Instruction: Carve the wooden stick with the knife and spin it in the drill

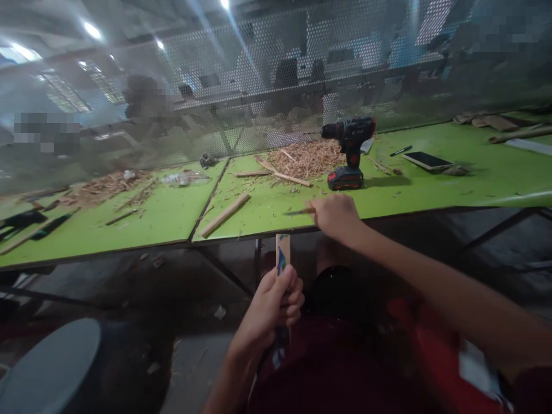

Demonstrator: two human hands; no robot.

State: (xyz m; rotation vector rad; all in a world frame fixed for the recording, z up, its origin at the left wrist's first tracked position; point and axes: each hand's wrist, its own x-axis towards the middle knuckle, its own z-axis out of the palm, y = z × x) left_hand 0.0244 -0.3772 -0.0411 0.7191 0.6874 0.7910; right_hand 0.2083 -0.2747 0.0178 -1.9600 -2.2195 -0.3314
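Note:
My left hand (276, 305) is closed around a flat strip of light wood (283, 250), held upright below the table's front edge. Blue and green marks show on the strip's upper face, while its lower part runs down past my fingers. Over the table's front edge, my right hand (336, 215) is closed on a small knife (299, 212). The knife's thin blade points left and is blurred; most of its handle is hidden in my fist. Knife and strip are apart.
A cordless drill (351, 152) stands on the green table (431, 190) beside a pile of wood shavings (310, 158). A wooden stick (225, 215) lies near the front edge. To the right are a phone (428, 160) and a pen (401, 150). A perforated screen (259, 86) rises behind.

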